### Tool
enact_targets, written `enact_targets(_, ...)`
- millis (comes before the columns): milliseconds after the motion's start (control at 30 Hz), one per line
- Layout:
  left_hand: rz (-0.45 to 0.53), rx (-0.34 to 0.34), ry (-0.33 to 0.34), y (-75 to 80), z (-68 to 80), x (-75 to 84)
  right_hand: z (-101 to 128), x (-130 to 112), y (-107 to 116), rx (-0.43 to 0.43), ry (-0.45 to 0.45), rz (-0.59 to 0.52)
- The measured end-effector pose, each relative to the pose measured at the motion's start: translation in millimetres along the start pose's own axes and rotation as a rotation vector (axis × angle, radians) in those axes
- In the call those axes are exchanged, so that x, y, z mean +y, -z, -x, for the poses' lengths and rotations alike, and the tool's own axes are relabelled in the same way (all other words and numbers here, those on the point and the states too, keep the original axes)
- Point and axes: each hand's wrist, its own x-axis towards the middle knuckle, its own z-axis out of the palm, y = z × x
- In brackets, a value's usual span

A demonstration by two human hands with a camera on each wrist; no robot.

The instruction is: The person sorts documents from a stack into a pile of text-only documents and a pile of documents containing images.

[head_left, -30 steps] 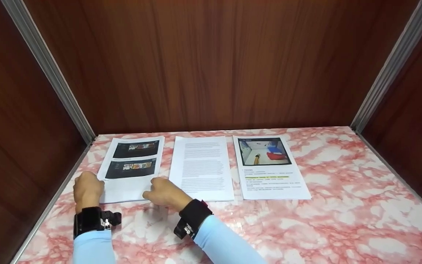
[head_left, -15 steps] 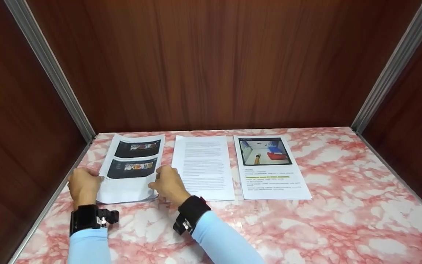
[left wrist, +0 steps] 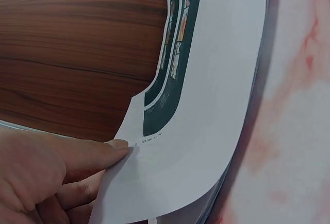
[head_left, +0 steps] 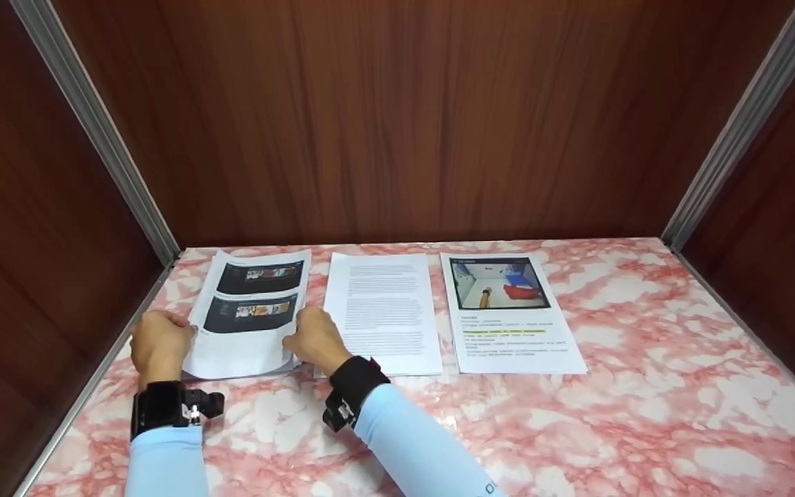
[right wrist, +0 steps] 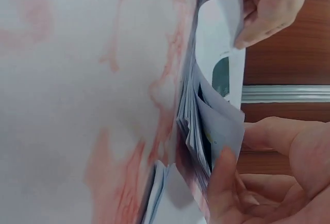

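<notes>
Fingers of the right hand (head_left: 315,339) pinched the near right edge of the leftmost paper stack (head_left: 249,317) on the marble table (head_left: 577,428); the left hand (head_left: 157,345) pinched its left edge. Light, floppy sheets (likely slippery) looked best held at both edges. Only the right wrist view showed them fanning apart. 2 more printouts (head_left: 382,312) lay beyond.

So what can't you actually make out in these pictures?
- Small print on the middle sheet and right sheet: too small, head view.
- How many pages are in the left stack: edges blur together, right wrist view.
- Left hand fingertips: hidden under the paper, left wrist view.
- Right hand palm side: turned away, head view.
</notes>
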Motion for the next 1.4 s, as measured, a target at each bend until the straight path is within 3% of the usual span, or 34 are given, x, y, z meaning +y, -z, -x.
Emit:
enact_targets(133,-0.005,-0.003,-0.002,-0.7,0.4,-0.7,3,-1,-1,-0.037,-0.015,0.084)
enact_targets(333,-0.018,0.005,-0.011,-0.5,1.0,-1.1,6,-2,-4,-0.103,-0.017,0.116)
enact_targets(500,-0.024,0.009,0.009,-1.5,1.7,0.9,6,-1,-7,0.007,0.014,0.045)
enact_targets(733,-0.082,-0.006,0.018,-6.8,3.7,5.4,5,2,-7,0.167,-0.013,-0.122)
enact_targets(967,-0.086,-0.003,-0.002,-10.3,5.9,9.2,5,7,-6,0.192,0.022,-0.090)
enact_targets(1400,-0.101,0.037,0.000,-19.7,12.0,11.4,7,2,-8,0.187,0.058,0.071)
